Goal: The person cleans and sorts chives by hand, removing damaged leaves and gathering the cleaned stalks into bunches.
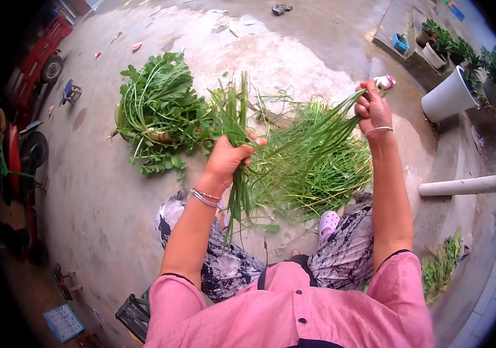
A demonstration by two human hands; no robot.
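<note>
My left hand is closed round an upright bunch of long green leaves that look like chives; the ends hang down below my fist. Up and to the right, my right hand pinches the ends of some more thin green chives, which trail down to the left. Under them a loose pile of chives lies on the concrete in front of my knees. Beside it on the left rests a heap of leafy greens with pale roots, perhaps radishes.
A large white planter and other potted plants stand at the right, near a white pipe. Red vehicles are parked at the left. A small stool and scraps lie about the concrete ground. More greens lie at lower right.
</note>
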